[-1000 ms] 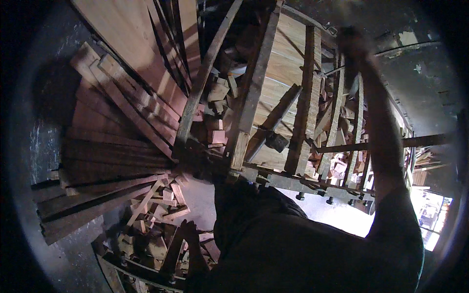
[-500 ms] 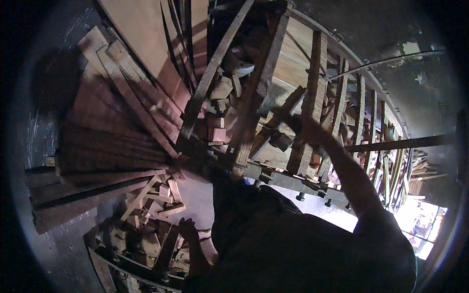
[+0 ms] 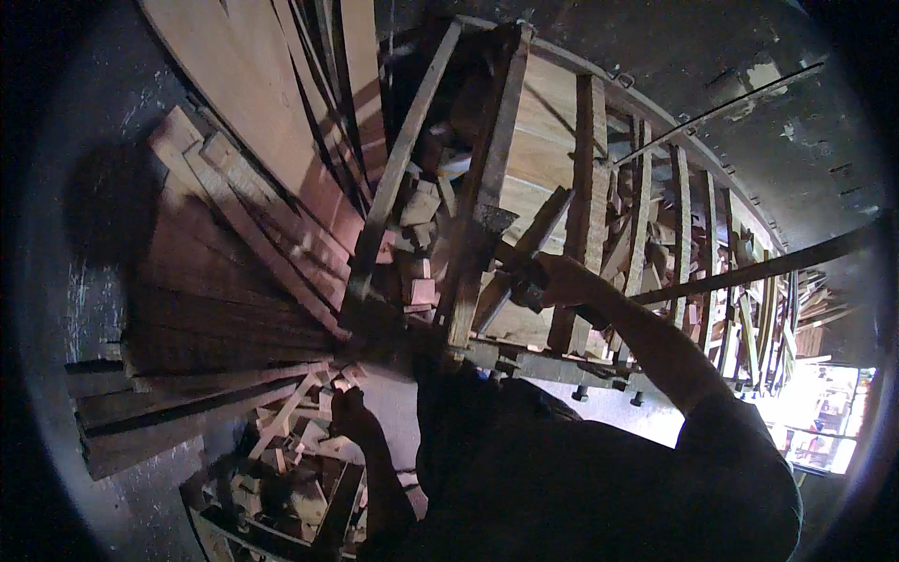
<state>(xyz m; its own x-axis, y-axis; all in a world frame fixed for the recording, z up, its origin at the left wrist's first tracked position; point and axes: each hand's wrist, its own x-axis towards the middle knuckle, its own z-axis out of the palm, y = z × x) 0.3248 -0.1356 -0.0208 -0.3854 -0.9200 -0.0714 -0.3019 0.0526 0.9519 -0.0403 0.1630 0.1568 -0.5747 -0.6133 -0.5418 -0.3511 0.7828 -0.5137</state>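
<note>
My right arm reaches over a slatted wooden frame (image 3: 587,140). My right hand (image 3: 560,283) is closed at a dark tool with a blocky end (image 3: 527,287), its exact kind unclear in the dim light. Beside it a long dark bar (image 3: 545,225) lies slanting across pale wood panels (image 3: 538,155). My left hand (image 3: 347,415) hangs low at the left, fingers curled together, above a heap of wood offcuts (image 3: 312,436). Whether it holds anything is too dark to see.
Stacked planks (image 3: 225,300) fan out at the left, with tall boards (image 3: 234,75) leaning behind them. Loose wood blocks (image 3: 420,206) fill gaps between the slats. A dark bar (image 3: 749,272) crosses the frame at the right. Bright light enters at the lower right.
My right hand has come left and down to the blocky end of the dark tool. My left hand has risen slightly, and its fingers have curled in. The view has shifted a little.
</note>
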